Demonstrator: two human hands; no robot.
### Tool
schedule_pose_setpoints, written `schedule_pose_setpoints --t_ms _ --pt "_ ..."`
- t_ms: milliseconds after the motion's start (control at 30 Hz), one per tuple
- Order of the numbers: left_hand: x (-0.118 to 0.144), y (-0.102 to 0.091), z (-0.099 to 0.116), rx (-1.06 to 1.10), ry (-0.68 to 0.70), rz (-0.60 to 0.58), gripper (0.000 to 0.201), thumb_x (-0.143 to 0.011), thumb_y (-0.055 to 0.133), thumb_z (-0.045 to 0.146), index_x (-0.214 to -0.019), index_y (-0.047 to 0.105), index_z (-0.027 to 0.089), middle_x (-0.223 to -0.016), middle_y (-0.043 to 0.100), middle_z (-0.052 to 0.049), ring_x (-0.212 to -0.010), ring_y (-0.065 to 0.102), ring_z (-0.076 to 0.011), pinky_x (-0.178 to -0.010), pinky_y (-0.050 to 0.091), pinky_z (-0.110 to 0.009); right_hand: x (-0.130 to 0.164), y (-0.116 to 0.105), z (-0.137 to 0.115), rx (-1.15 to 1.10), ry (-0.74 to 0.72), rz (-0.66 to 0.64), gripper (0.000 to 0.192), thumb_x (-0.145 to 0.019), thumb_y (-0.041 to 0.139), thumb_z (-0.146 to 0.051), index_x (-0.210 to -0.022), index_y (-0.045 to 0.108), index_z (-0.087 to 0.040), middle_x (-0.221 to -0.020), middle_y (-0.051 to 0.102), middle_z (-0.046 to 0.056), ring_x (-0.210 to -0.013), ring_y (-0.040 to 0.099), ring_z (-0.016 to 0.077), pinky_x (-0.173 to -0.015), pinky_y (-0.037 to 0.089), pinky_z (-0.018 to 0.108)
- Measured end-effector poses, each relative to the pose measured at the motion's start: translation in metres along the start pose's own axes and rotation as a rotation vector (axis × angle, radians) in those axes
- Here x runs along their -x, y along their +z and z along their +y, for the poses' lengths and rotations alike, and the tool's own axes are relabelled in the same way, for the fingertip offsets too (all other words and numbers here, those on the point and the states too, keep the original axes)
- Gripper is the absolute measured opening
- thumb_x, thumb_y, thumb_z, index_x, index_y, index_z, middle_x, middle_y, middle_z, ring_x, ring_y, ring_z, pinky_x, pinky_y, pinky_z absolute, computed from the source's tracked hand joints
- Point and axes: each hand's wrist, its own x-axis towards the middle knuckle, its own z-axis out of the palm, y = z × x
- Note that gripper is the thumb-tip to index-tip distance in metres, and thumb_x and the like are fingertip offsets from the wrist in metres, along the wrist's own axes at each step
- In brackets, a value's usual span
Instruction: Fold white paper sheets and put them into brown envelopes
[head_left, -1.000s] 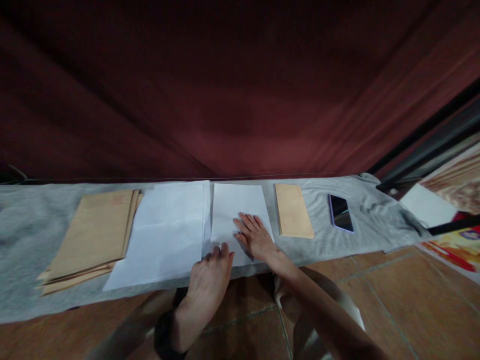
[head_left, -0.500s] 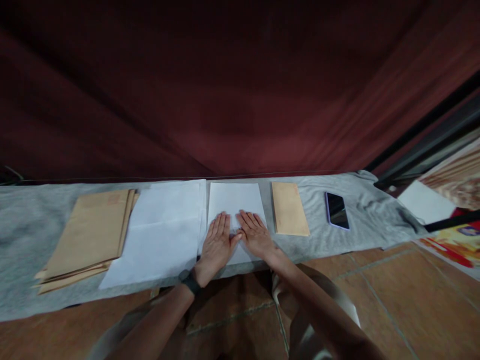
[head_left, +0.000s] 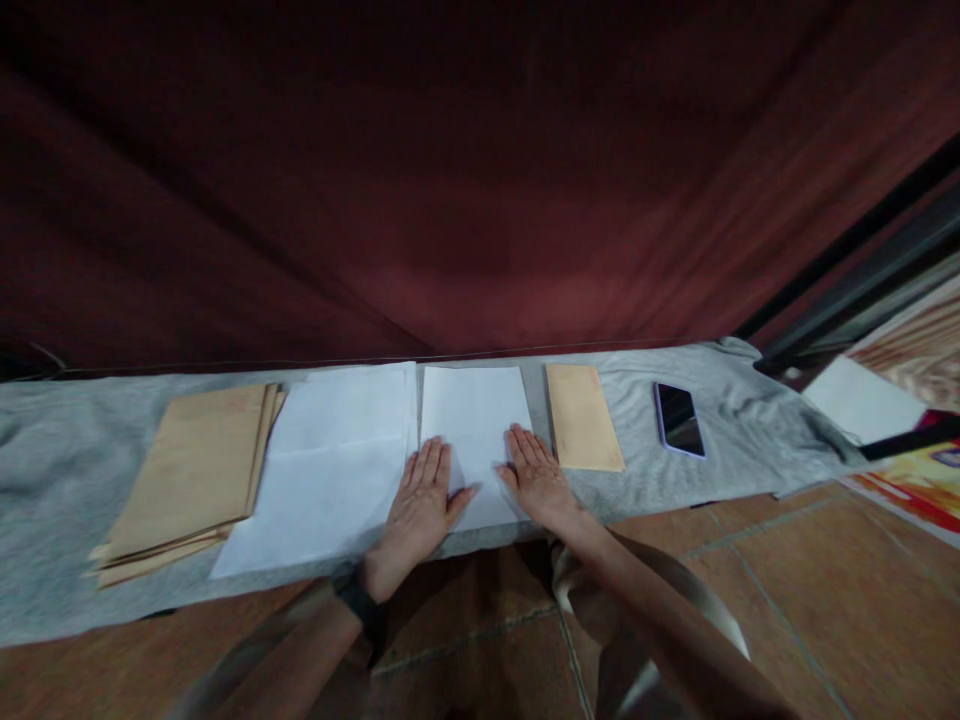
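Note:
A white sheet of paper (head_left: 476,410) lies flat in front of me on a grey cloth. My left hand (head_left: 424,500) rests palm down over its left edge, fingers stretched out and thumb apart. Over the right edge lies my right hand (head_left: 536,480), also flat with its fingers extended. Between the two hands the paper's middle is bare. Just left of it is a stack of larger white sheets (head_left: 330,460), close to my left hand. A small brown envelope (head_left: 583,415) sits to the right, a little beyond my right hand.
Several large brown envelopes (head_left: 195,460) are piled at the left. A phone (head_left: 679,418) with a purple edge lies at the right on the grey cloth (head_left: 757,430). Behind hangs a dark red curtain (head_left: 480,220). Tiled floor (head_left: 480,650) shows below the cloth's front edge.
My hands have slid apart, from side by side at the paper's middle out to its left and right edges. The sheet and envelopes stay in place on the cloth.

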Motion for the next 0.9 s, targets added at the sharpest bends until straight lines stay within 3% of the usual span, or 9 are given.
schedule_pose_setpoints --t_ms 133,267,433,567,667,767,900 --pt "0.01 -0.019 0.008 0.001 0.177 -0.182 0.073 -0.091 0.056 0.053 -0.152 0.039 0.018 -0.161 0.034 -0.018 -0.152 0.026 -0.0333 -0.121 0.014 -0.065 -0.001 -0.004 0.001 0.005 -0.013 -0.035 0.061 -0.103 0.047 -0.039 -0.151 0.039 -0.003 -0.158 0.038 0.02 -0.148 0.035 0.0303 -0.122 0.031 0.048" --pt "0.012 -0.032 0.011 0.033 0.185 -0.278 0.069 -0.086 0.061 0.039 -0.15 0.043 0.018 -0.161 0.035 -0.017 -0.152 0.027 -0.0323 -0.122 0.015 -0.064 -0.003 -0.008 0.005 -0.017 -0.026 -0.051 0.06 -0.102 0.048 -0.039 -0.152 0.04 -0.007 -0.157 0.039 0.02 -0.148 0.036 0.031 -0.12 0.033 0.051" --pt "0.014 -0.038 0.016 0.043 0.178 -0.301 0.068 -0.079 0.056 0.018 -0.146 0.049 0.021 -0.159 0.039 -0.013 -0.15 0.031 -0.0277 -0.123 0.02 -0.058 -0.009 -0.018 0.015 -0.05 -0.084 -0.105 0.054 -0.101 0.05 -0.034 -0.15 0.044 -0.011 -0.156 0.043 0.018 -0.145 0.04 0.0296 -0.119 0.036 0.051" --pt "0.016 -0.038 0.019 0.063 0.198 -0.256 0.068 -0.076 0.052 0.009 -0.142 0.055 0.023 -0.154 0.048 -0.01 -0.146 0.039 -0.0255 -0.122 0.027 -0.052 -0.014 -0.027 0.025 -0.083 -0.138 -0.163 0.049 -0.101 0.047 -0.025 -0.149 0.046 -0.013 -0.156 0.044 0.015 -0.146 0.04 0.0259 -0.12 0.038 0.047" --pt "0.011 -0.041 0.012 0.15 0.214 -0.192 0.05 -0.081 0.053 0.01 -0.126 0.067 0.024 -0.137 0.065 -0.009 -0.13 0.058 -0.0247 -0.116 0.039 -0.046 -0.016 -0.033 0.035 -0.156 -0.173 -0.2 0.052 -0.097 0.041 -0.01 -0.149 0.048 -0.015 -0.155 0.046 0.011 -0.144 0.043 0.0214 -0.12 0.04 0.043" --pt "0.005 -0.049 0.001 0.273 0.181 -0.086 0.029 -0.091 0.051 0.019 -0.106 0.075 0.024 -0.112 0.077 -0.008 -0.105 0.07 -0.023 -0.101 0.052 -0.041 -0.015 -0.042 0.047 -0.268 -0.168 -0.248 0.063 -0.088 0.04 0.002 -0.146 0.051 -0.02 -0.153 0.049 0.007 -0.14 0.048 0.0184 -0.118 0.042 0.038" --pt "0.001 -0.065 -0.005 0.516 0.036 0.07 0.025 -0.094 0.054 0.035 -0.097 0.076 0.024 -0.097 0.078 -0.005 -0.09 0.072 -0.0201 -0.084 0.056 -0.032 -0.01 -0.059 0.058 -0.419 -0.21 -0.323 0.063 -0.088 0.043 0.001 -0.144 0.054 -0.027 -0.15 0.053 0.001 -0.138 0.05 0.0171 -0.117 0.042 0.036"
